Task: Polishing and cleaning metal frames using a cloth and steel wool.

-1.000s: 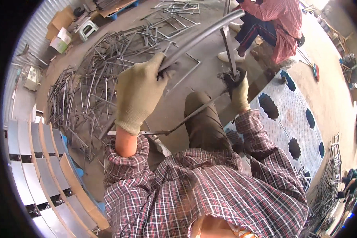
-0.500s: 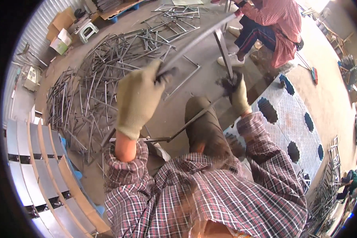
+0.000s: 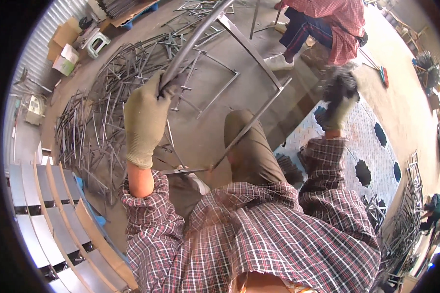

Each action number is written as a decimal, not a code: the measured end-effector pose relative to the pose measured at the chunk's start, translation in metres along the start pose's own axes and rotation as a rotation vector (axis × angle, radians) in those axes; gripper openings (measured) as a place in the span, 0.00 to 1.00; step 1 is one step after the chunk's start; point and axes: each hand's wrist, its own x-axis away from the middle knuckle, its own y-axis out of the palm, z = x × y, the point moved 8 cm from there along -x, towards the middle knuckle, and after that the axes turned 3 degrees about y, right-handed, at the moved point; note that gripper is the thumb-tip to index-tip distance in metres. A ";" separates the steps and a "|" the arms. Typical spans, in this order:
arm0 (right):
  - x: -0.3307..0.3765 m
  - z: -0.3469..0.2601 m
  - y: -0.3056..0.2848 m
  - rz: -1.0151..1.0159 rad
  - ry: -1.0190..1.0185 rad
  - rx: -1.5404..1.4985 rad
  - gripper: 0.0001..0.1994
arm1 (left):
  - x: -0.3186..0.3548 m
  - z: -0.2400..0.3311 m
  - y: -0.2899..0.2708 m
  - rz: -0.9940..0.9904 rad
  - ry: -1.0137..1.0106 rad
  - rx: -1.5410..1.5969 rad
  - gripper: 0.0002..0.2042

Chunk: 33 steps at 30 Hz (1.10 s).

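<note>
My left hand (image 3: 149, 115), in a cream glove with dark fingertips, is closed around a tube of a grey metal frame (image 3: 252, 52). The frame is raised and tilted in front of me. Its crossbar runs to the right, and a thinner bar slants back down across my knee (image 3: 252, 154). My right hand (image 3: 338, 100), in a similar glove, is off the frame, above the far part of a patterned metal plate with jagged dark holes (image 3: 344, 151). Motion smears its fingers, so whether it holds anything small cannot be seen.
A heap of metal frames (image 3: 112, 93) covers the floor ahead and left. Flat grey panels (image 3: 49, 215) are stacked at near left. Another person in a red checked shirt (image 3: 344, 29) sits ahead. A white stool (image 3: 97, 45) and more frames (image 3: 408, 210) stand farther off.
My right hand has let go of the frame and moved right, over the plate. My left hand, still gripping the tube, has shifted slightly left, and the frame has tilted more upright.
</note>
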 end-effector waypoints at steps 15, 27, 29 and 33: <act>0.026 0.150 0.034 -0.249 0.575 -0.542 0.22 | 0.011 -0.023 0.003 -0.074 -0.095 0.297 0.18; 0.029 0.105 0.001 -0.451 -0.269 0.490 0.24 | 0.023 -0.030 -0.004 -0.088 -0.176 0.268 0.16; 0.027 0.108 0.004 -0.516 -0.240 0.429 0.31 | 0.022 -0.032 -0.001 -0.104 -0.189 0.267 0.16; 0.041 0.105 0.014 -0.603 -0.167 0.404 0.29 | 0.016 -0.028 -0.003 -0.067 -0.082 0.305 0.17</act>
